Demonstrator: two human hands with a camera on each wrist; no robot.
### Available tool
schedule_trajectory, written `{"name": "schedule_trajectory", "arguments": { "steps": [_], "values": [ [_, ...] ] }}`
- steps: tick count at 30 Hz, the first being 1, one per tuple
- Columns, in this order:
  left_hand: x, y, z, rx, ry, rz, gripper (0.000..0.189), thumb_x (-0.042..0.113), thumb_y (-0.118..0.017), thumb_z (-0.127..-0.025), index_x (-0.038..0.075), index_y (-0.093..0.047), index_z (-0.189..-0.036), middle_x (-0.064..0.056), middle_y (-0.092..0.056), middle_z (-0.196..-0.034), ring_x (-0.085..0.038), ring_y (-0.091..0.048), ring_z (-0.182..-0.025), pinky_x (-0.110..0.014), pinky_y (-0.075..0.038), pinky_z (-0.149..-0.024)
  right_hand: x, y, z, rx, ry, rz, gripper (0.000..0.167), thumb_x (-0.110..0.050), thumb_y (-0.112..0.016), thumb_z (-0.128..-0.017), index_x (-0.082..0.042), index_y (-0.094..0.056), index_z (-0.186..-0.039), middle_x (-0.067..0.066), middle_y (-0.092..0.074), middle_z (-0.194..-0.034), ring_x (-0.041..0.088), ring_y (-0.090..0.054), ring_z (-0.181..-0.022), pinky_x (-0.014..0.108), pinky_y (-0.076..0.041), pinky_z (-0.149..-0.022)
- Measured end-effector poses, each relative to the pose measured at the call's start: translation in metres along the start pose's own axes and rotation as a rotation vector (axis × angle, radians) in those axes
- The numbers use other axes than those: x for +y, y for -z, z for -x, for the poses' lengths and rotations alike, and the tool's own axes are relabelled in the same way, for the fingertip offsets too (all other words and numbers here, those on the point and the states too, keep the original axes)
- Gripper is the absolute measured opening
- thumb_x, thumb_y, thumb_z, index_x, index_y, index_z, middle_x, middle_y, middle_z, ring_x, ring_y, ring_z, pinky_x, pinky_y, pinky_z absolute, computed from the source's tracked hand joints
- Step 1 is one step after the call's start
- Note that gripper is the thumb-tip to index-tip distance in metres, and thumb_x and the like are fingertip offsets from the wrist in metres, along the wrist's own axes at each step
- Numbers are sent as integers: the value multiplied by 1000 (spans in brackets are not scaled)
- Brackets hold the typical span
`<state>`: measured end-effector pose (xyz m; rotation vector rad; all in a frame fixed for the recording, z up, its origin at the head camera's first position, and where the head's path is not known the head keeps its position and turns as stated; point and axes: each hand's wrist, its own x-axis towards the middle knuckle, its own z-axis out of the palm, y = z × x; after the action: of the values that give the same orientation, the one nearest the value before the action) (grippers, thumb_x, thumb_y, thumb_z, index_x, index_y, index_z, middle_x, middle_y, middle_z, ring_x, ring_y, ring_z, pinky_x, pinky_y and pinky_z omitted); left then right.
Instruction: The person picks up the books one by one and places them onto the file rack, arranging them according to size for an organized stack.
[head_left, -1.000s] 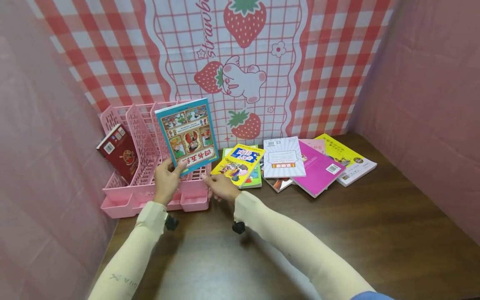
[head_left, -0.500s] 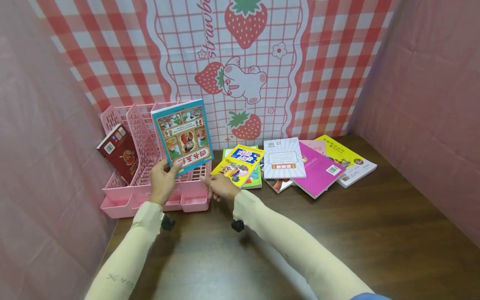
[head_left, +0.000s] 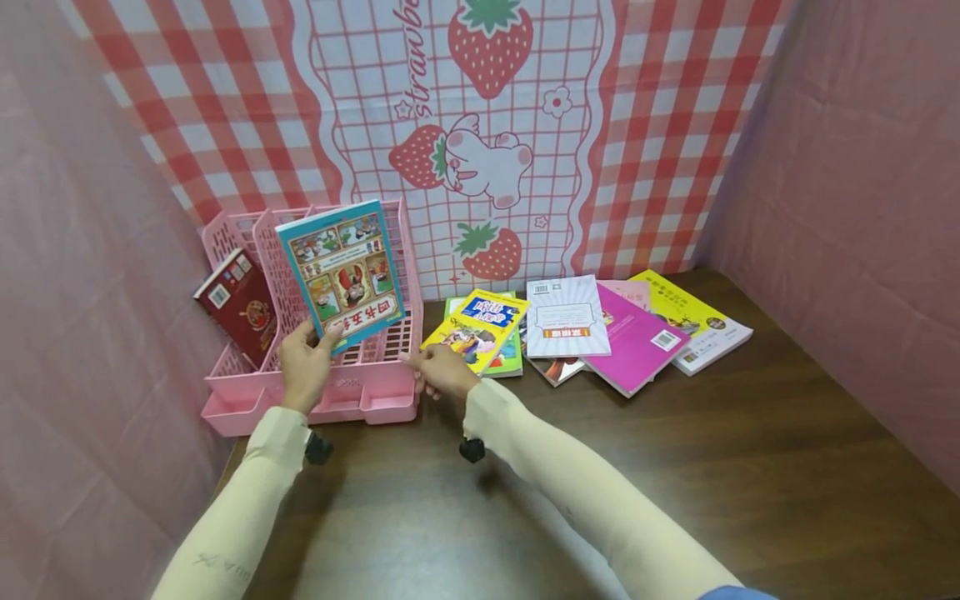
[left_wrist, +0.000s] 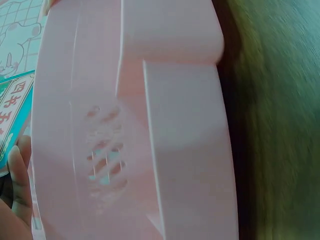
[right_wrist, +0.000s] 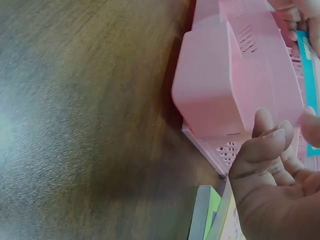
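My left hand (head_left: pixel 303 367) grips a blue-bordered comic book (head_left: pixel 345 279) by its lower edge, thumb on the front cover. The book is held tilted over the middle slots of a pink plastic book rack (head_left: pixel 311 383). In the left wrist view, the book (left_wrist: pixel 14 107) and fingers (left_wrist: pixel 19 175) show only at the left edge, beside the rack's front wall (left_wrist: pixel 60 150). My right hand (head_left: pixel 446 375) holds the rack's front right corner, thumb at the rim and fingers curled outside, as the right wrist view shows with the hand (right_wrist: pixel 280 185). A dark red book (head_left: pixel 243 308) leans in the leftmost slot.
Right of the rack, a yellow book (head_left: pixel 480 329) lies on a green one (head_left: pixel 512 358). Further right are a white book (head_left: pixel 568 321), a magenta book (head_left: pixel 633 342) and a yellow-and-white book (head_left: pixel 693 312). A checked cloth (head_left: pixel 667 125) hangs behind the wooden table (head_left: pixel 675 467).
My left hand has carried the blue-bordered book leftward, uncovering the rack's right-hand slots. The right hand has stayed at the rack's corner.
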<state>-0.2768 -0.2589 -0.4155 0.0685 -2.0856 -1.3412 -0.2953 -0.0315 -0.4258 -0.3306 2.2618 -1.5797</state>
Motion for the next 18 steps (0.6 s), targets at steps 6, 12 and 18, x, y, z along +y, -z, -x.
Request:
{"name": "schedule_trajectory", "arguments": {
  "steps": [6, 12, 18],
  "values": [
    [-6, 12, -2, 35, -23, -90, 25, 17, -76, -95, -6, -73, -103, -25, -75, -97, 5, -56, -68, -13, -43, -60, -6, 0, -2, 33, -16, -37, 27, -27, -67, -102, -7, -57, -88, 10, -62, -67, 9, -46, -46, 21, -42, -43],
    [-9, 22, -3, 65, -2, -130, 27, 21, -76, -96, -3, -75, -107, -23, -75, -100, 8, -56, -69, -14, -40, -68, -10, 1, -3, 55, -20, -28, 23, -20, -69, -101, -5, -57, -87, 19, -68, -76, 10, -50, -46, 21, -46, -43],
    [-14, 31, -5, 73, 28, -139, 28, 21, -73, -98, -2, -74, -113, -22, -75, -104, 6, -58, -71, -12, -42, -68, -14, -1, -2, 68, -39, -30, 23, -18, -69, -100, -4, -56, -88, 16, -69, -71, 12, -53, -46, 23, -48, -43]
  ]
}}
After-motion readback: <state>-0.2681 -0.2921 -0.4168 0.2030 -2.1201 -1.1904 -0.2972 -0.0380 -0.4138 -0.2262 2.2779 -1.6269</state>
